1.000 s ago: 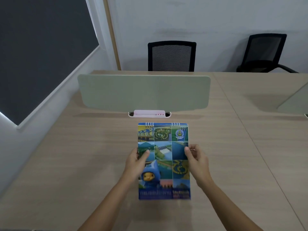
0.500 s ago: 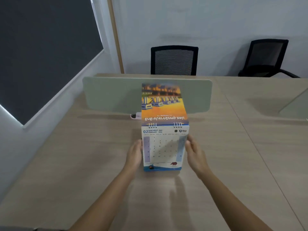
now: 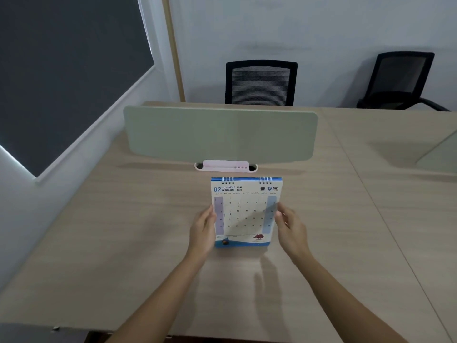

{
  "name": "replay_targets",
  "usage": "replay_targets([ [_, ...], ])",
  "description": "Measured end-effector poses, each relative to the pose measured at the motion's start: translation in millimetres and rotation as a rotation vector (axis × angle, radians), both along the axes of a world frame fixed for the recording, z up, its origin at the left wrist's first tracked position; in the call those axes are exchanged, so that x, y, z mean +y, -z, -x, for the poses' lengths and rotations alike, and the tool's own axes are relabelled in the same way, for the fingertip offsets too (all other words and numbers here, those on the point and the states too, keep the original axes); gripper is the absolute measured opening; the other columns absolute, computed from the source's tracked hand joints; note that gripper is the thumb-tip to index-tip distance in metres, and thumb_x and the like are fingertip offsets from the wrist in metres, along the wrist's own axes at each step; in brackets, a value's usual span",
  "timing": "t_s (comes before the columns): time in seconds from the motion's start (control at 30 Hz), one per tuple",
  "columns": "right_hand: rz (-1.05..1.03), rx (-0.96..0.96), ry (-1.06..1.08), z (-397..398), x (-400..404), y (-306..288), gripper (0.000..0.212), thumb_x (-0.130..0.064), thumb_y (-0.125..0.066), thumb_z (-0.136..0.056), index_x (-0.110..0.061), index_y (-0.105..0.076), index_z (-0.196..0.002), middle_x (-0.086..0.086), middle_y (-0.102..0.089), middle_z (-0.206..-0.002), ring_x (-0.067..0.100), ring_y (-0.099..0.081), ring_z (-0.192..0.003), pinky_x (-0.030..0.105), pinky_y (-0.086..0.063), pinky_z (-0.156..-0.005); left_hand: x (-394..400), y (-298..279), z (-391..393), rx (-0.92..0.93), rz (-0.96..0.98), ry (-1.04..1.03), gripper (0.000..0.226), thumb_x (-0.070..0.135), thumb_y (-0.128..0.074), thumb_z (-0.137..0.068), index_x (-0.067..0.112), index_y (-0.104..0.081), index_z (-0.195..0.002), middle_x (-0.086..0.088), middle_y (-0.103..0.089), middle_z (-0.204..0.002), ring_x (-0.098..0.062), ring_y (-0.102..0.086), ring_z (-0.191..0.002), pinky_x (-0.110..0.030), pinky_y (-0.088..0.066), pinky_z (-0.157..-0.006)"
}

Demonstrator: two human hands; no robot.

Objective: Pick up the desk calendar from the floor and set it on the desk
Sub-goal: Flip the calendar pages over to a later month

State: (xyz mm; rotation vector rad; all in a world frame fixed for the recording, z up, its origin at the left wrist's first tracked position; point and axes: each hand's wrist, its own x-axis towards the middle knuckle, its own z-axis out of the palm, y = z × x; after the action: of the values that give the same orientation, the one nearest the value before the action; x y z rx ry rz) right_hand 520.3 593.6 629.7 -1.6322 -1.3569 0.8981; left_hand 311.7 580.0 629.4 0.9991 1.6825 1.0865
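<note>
The desk calendar (image 3: 243, 214) stands upright on the counter (image 3: 123, 243), its February page facing me, the spiral binding on top, just in front of the pink tray (image 3: 225, 166) under the green divider (image 3: 220, 134). My left hand (image 3: 203, 231) lies flat on its left edge; my right hand (image 3: 290, 229) is at the right edge, the grip of both loosely spread, steadying and not pinching. I cannot tell if the right fingers truly touch. I judge this is the last step, the setting down. Next I must open both hands slowly outward, so the calendar does not tip over.
</note>
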Motion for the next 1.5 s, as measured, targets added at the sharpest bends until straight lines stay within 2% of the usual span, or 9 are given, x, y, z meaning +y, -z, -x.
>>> replay_targets([
  [0.27, -0.013, 0.016, 0.035, -6, 1, -3, 0.033, -0.018, -0.044, -0.095, -0.018, -0.061, -0.123, 0.004, -0.062, -0.120, 0.013, -0.053, -0.107, 0.026, -0.040, -0.087, 0, -3, 1, -0.044, 0.026, -0.007, 0.040, 0.026, -0.045, -0.098, 0.014, -0.060, -0.133, -0.001, -0.058, -0.137, -0.016, -0.056, -0.126, -0.037, -0.043, -0.111],
  [0.37, -0.005, 0.039, -0.013, -8, 5, 0, 0.032, -0.020, -0.043, -0.094, -0.024, -0.063, -0.119, -0.002, -0.066, -0.120, 0.015, -0.057, -0.111, 0.033, -0.047, -0.090, 4, -2, 3, -0.101, 0.057, 0.008, 0.041, 0.032, -0.045, -0.094, 0.017, -0.061, -0.129, -0.001, -0.058, -0.136, -0.016, -0.059, -0.122, -0.044, -0.046, -0.109],
  [0.53, 0.038, 0.093, -0.006, -6, 7, 0, 0.034, -0.022, -0.044, -0.095, -0.020, -0.059, -0.125, 0.001, -0.062, -0.126, 0.016, -0.055, -0.115, 0.030, -0.046, -0.092, 5, 7, 4, -0.145, 0.067, -0.015, 0.049, 0.044, -0.047, -0.083, 0.024, -0.062, -0.125, 0.003, -0.060, -0.132, -0.014, -0.061, -0.119, -0.046, -0.049, -0.105],
  [0.73, 0.033, 0.093, 0.024, -10, 6, -2, 0.029, -0.023, -0.047, -0.094, -0.019, -0.065, -0.116, -0.001, -0.065, -0.117, 0.013, -0.057, -0.106, 0.027, -0.044, -0.087, 9, 2, 3, -0.152, 0.082, 0.007, 0.026, 0.024, -0.044, -0.099, 0.010, -0.058, -0.116, 0.012, -0.067, -0.099, -0.001, -0.064, -0.090, -0.038, -0.054, -0.091],
  [0.87, 0.033, 0.093, -0.001, -9, 5, -6, 0.029, -0.023, -0.046, -0.095, -0.020, -0.065, -0.116, -0.006, -0.066, -0.113, 0.011, -0.057, -0.104, 0.028, -0.045, -0.086, 11, 3, 2, -0.170, 0.064, 0.006, 0.033, 0.027, -0.046, -0.098, 0.017, -0.048, -0.129, 0.004, -0.062, -0.117, -0.009, -0.062, -0.103, -0.037, -0.051, -0.097],
  [1.0, 0.042, 0.128, -0.004, -6, 6, -9, 0.031, -0.021, -0.045, -0.095, -0.020, -0.063, -0.120, -0.009, -0.064, -0.112, 0.010, -0.057, -0.105, 0.023, -0.043, -0.084, 10, 1, 0, -0.154, 0.020, 0.034, 0.023, 0.023, -0.045, -0.096, 0.027, -0.063, -0.110, 0.005, -0.066, -0.113, -0.005, -0.065, -0.099, -0.033, -0.053, -0.091],
  [1.2, 0.028, 0.115, 0.008, -4, 1, -16, 0.031, -0.019, -0.044, -0.096, -0.019, -0.065, -0.119, -0.014, -0.061, -0.104, 0.006, -0.056, -0.095, 0.025, -0.043, -0.080, 9, 14, 8, -0.110, 0.033, 0.038, 0.042, 0.049, -0.047, -0.077, 0.041, -0.067, -0.113, 0.003, -0.060, -0.131, -0.011, -0.061, -0.118, -0.044, -0.048, -0.106],
  [1.4, 0.017, 0.082, 0.030, -5, -1, -15, 0.031, -0.022, -0.045, -0.096, -0.020, -0.066, -0.118, -0.010, -0.065, -0.103, 0.011, -0.057, -0.096, 0.020, -0.044, -0.073, 5, 4, 5, -0.131, 0.015, 0.016, 0.035, 0.034, -0.049, -0.089, 0.029, -0.068, -0.118, 0.000, -0.058, -0.131, -0.012, -0.062, -0.116, -0.045, -0.050, -0.105],
  [1.5, 0.020, 0.102, 0.038, -4, -2, -17, 0.028, -0.021, -0.047, -0.095, -0.020, -0.070, -0.111, -0.015, -0.065, -0.093, 0.010, -0.058, -0.092, 0.023, -0.045, -0.075, 7, 5, 7, -0.121, 0.010, 0.011, 0.037, 0.038, -0.050, -0.087, 0.028, -0.067, -0.118, 0.002, -0.058, -0.130, -0.013, -0.062, -0.116, -0.046, -0.050, -0.104],
])
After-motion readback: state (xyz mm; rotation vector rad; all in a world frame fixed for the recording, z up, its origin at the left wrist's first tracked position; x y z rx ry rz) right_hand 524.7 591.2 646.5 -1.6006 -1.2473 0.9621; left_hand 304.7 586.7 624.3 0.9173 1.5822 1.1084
